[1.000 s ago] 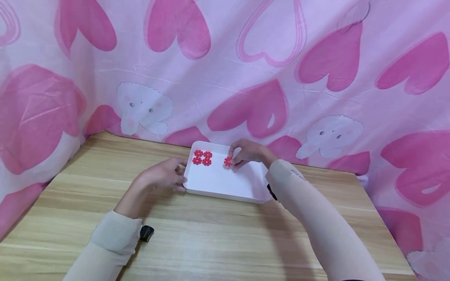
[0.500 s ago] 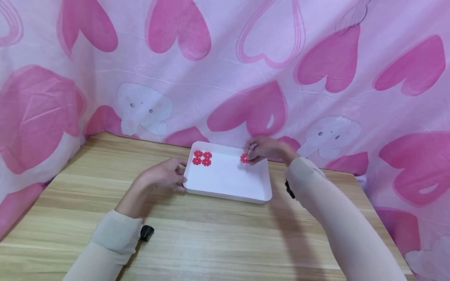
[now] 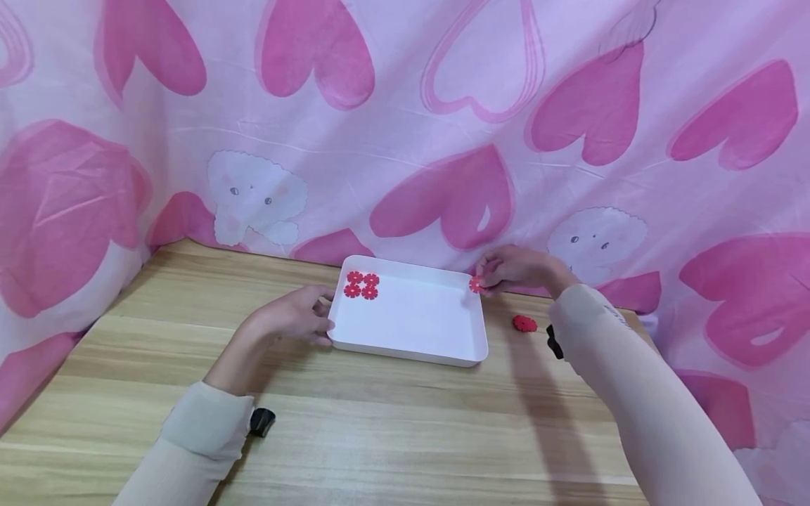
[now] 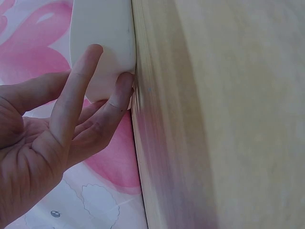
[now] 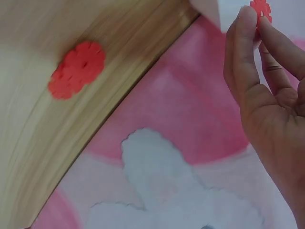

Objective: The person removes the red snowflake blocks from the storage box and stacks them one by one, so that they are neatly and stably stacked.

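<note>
My left hand (image 3: 297, 314) rests against the left end of a white tray (image 3: 411, 357), its fingertips touching the outer wall (image 4: 102, 28) in the left wrist view. My right hand (image 3: 522, 267) pinches a red notched snowflake disc (image 3: 476, 284) between thumb and fingers, at the tray's far right corner. The same held disc (image 5: 261, 10) peeks out above the fingertips in the right wrist view. Inside the tray, several red snowflake discs (image 3: 362, 285) lie grouped at the far left corner.
Right of the tray, overlapping red snowflake discs (image 3: 524, 323) lie on the wooden table (image 3: 380, 436); the right wrist view shows this small pile (image 5: 77, 70) closer. A pink heart-print cloth (image 3: 405, 126) hangs right behind the table's back edge.
My right hand has carried the pinched disc rightward, from over the tray's inside to its right rim. Discs on the table at right have come into sight. The left hand stays put.
</note>
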